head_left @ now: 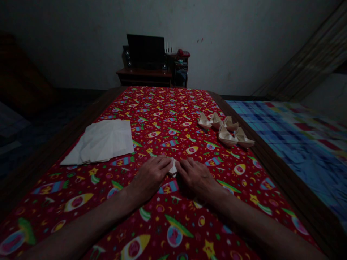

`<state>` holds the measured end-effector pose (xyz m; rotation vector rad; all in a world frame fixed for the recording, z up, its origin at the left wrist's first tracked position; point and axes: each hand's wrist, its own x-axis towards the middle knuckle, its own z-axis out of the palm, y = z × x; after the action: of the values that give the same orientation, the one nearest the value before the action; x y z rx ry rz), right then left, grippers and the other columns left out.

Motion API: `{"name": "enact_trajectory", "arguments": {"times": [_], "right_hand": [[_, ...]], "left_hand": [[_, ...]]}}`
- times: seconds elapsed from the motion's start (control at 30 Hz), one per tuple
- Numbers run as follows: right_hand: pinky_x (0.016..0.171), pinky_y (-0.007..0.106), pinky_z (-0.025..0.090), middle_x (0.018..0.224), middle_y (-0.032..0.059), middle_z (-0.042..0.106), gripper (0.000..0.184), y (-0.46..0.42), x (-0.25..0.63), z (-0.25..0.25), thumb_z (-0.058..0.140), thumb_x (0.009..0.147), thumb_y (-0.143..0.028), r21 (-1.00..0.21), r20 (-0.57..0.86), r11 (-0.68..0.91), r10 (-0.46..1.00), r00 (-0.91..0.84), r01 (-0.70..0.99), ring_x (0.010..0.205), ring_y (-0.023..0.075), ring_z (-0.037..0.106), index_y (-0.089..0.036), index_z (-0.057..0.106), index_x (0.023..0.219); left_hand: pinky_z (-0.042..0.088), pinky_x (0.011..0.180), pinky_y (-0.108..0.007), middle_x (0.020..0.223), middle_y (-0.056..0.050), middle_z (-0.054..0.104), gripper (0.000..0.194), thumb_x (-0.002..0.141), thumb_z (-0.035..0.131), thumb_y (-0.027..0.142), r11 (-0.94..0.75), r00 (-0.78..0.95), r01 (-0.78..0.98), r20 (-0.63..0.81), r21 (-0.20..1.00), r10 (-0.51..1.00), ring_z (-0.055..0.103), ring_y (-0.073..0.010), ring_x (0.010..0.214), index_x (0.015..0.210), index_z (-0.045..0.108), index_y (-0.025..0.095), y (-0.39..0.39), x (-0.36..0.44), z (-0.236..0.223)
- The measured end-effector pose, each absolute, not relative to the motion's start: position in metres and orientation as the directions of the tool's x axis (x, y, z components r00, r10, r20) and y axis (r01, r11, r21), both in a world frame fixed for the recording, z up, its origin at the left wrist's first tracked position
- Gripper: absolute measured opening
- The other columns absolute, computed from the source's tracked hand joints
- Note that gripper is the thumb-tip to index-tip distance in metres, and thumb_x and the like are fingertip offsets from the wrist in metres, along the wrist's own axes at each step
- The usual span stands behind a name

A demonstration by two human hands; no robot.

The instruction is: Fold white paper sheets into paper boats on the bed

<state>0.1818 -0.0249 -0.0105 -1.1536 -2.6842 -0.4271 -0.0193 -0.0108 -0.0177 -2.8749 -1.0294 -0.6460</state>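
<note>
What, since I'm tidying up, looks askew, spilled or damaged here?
Mildly askew: the white paper sheets at the left lie in a fanned pile, edges unaligned. Two small reddish marks stand out on the pale wall. I see no spill.

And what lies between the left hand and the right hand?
In the head view, a small folded white paper lies between the left hand and right hand.
</note>
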Motion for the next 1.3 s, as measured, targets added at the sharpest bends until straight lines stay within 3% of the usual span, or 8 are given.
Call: {"name": "enact_trajectory", "arguments": {"times": [0.2,0.47,0.67,0.83,1.3], "right_hand": [[0.062,0.029,0.040,0.092,0.0086,0.061,0.033,-0.023,0.185,-0.018,0.049,0.089,-0.015,0.135,0.323,0.636,0.697,-0.640,0.760,0.082,0.0196,0.051,-0.014,0.050,0.122],[0.050,0.026,0.027,0.078,0.0035,0.057,0.011,-0.011,0.170,-0.022,0.053,0.085,-0.019,0.052,0.369,0.520,0.783,-0.501,0.852,0.068,0.0159,0.048,-0.021,0.059,0.094],[0.052,0.025,0.027,0.079,0.0040,0.059,0.021,-0.009,0.173,-0.030,0.051,0.083,-0.012,-0.012,0.473,0.530,0.750,-0.462,0.848,0.066,0.0147,0.046,-0.020,0.059,0.100],[0.052,0.024,0.025,0.075,0.0030,0.058,0.014,-0.010,0.173,-0.032,0.051,0.084,-0.012,-0.027,0.455,0.546,0.753,-0.476,0.837,0.064,0.0136,0.044,-0.019,0.062,0.089],[0.052,0.025,0.027,0.076,0.0039,0.057,0.017,-0.011,0.175,-0.032,0.051,0.083,-0.011,-0.025,0.454,0.568,0.740,-0.497,0.823,0.065,0.0140,0.044,-0.018,0.062,0.093]], "left_hand": [[0.049,0.090,-0.040,0.111,-0.011,0.059,0.033,0.088,0.044,0.008,-0.780,0.701,0.601,0.354,0.174,0.619,0.052,-0.0233,0.108,0.119,0.051,0.014,-0.012,-0.019,-0.016],[0.051,0.088,-0.039,0.108,-0.010,0.058,0.033,0.086,0.043,0.006,-0.770,0.668,0.574,0.385,0.279,0.637,0.052,-0.0223,0.105,0.116,0.052,0.016,-0.010,-0.019,-0.019],[0.051,0.086,-0.037,0.105,-0.010,0.059,0.024,0.090,0.040,0.009,-0.751,0.627,0.573,0.413,0.329,0.660,0.054,-0.0205,0.099,0.109,0.055,0.015,-0.009,-0.020,-0.022],[0.050,0.087,-0.036,0.106,-0.009,0.058,0.025,0.091,0.040,0.010,-0.744,0.625,0.573,0.403,0.345,0.668,0.053,-0.0201,0.099,0.112,0.053,0.016,-0.009,-0.019,-0.022],[0.046,0.088,-0.038,0.106,-0.008,0.050,0.038,0.087,0.040,0.006,-0.724,0.654,0.605,0.312,0.330,0.689,0.047,-0.0216,0.098,0.123,0.046,0.016,-0.003,-0.016,-0.020]]}}
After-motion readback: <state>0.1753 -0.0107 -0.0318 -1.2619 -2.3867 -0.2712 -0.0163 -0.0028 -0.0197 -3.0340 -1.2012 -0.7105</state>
